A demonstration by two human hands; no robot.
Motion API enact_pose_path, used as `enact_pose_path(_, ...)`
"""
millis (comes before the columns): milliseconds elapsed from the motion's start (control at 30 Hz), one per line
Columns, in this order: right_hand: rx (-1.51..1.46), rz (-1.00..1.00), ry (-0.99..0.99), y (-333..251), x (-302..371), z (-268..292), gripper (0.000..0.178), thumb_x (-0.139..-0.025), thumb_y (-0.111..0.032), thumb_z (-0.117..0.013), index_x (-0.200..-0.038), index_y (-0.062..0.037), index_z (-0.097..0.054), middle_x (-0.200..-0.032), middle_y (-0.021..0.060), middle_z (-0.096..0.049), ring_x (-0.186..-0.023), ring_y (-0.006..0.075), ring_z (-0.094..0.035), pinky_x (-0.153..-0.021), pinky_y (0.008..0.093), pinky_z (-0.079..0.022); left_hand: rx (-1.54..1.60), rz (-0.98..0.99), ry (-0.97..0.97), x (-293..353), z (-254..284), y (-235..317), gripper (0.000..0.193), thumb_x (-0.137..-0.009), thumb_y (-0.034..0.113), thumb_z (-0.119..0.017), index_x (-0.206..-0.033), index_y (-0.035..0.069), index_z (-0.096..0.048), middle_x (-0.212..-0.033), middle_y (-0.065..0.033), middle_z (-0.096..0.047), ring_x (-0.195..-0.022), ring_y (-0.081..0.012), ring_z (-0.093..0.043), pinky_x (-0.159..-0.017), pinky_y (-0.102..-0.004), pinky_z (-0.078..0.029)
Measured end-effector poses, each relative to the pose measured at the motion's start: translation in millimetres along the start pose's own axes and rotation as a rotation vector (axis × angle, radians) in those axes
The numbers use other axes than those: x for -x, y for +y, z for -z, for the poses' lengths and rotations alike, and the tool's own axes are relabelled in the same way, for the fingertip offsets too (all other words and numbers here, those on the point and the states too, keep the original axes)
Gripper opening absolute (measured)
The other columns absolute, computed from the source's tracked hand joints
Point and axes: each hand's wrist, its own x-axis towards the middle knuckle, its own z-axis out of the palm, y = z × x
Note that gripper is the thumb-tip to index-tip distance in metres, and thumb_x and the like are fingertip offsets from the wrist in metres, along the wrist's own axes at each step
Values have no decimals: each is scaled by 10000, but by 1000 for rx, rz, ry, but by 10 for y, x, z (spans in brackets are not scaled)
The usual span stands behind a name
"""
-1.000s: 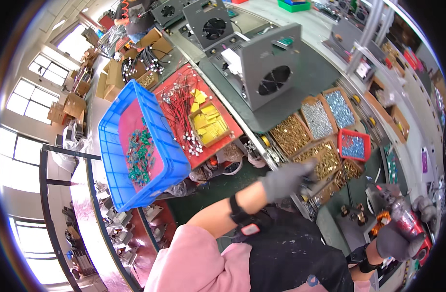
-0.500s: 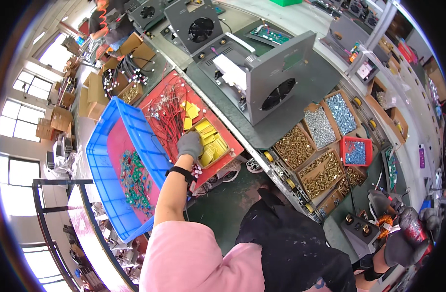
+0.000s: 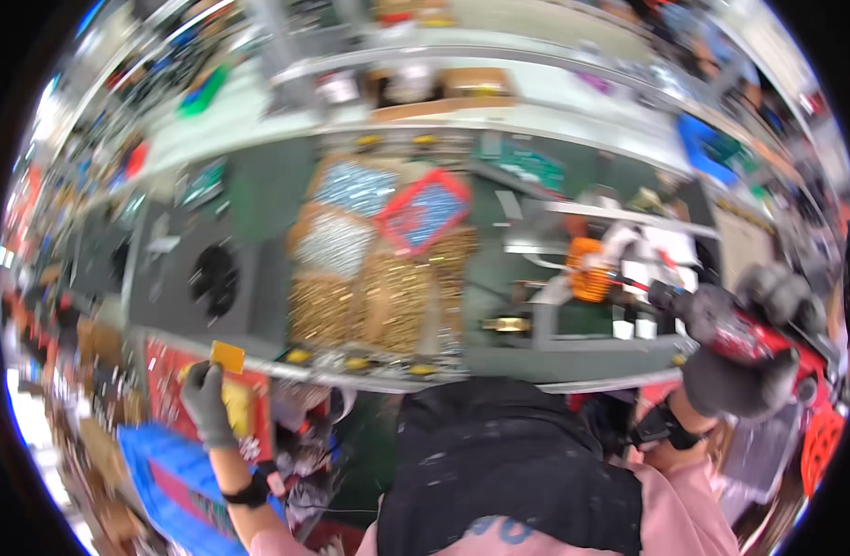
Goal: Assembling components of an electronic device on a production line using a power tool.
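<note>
Pinched in the fingers of my grey-gloved left hand (image 3: 207,403) is a flat yellow rectangular piece (image 3: 228,357), raised above a box of similar yellow pieces (image 3: 239,410). My right hand (image 3: 735,382), gloved too, is wrapped round a red and black power screwdriver (image 3: 742,335). Its tip points left at an orange wire-wound coil (image 3: 588,269) inside an open metal chassis (image 3: 610,360) on the bench. I cannot tell whether the tip touches anything. Motion blurs much of the picture.
Open bins of brass-coloured fasteners (image 3: 395,292) and silver fasteners (image 3: 332,243) stand mid-bench beside a red tray (image 3: 465,196) of bluish ones. A grey panel with a black fan (image 3: 214,280) is at left. The blue crate (image 3: 147,461) sits lower left. A green circuit board (image 3: 527,167) lies behind.
My view has swung right toward the bench. The left hand has come up out of the yellow-piece box with one piece. The screwdriver, still in my right hand, now points into the chassis.
</note>
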Motion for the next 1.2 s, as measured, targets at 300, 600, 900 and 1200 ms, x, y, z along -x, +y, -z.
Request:
enact_pose_path(300, 313, 54, 292, -702, 66, 2041, 379, -834, -238, -583, -1136, -24, -503, -868, 125, -517, -763, 239, -483, -676, 362, -409, 316, -448, -1133, 1764, -3255, 4322, 310, -737, 244, -639, -916, -9, -661, -812, -122, -656, -746, -185, -620, -694, -308, -482)
enact_pose_path(600, 372, -13, 475, -569, 160, 2947, 375, -803, -220, -603, -1115, -35, -507, -849, 139, -547, -752, 245, -527, -687, 387, -436, -466, -750, -949, 2740, -4844, 4896, 303, -779, 339, -575, -814, 51, -664, -767, -134, -662, -752, -277, -640, -664, -360, -493)
enact_pose_path(900, 227, -291, 421, 153, 174, 3187, 364, -772, -85, -606, -1107, -23, -479, -915, 147, -608, -829, 236, -601, -775, 384, -490, -591, -1076, -986, 2799, -4712, 4994, 449, -739, 341, -691, -1099, 109, -557, -893, -76, -611, -840, -262, -614, -679, -397, -491)
enact_pose_path(1200, 234, -432, 267, 674, 188, 3132, 340, -791, 21, -576, -1110, -36, -472, -969, 115, -603, -840, 150, -590, -727, 296, -503, -541, -1109, -939, 2773, -4880, 4870, 340, -769, 326, -651, -1010, 96, -586, -842, -68, -609, -818, -236, -614, -659, -378, -490)
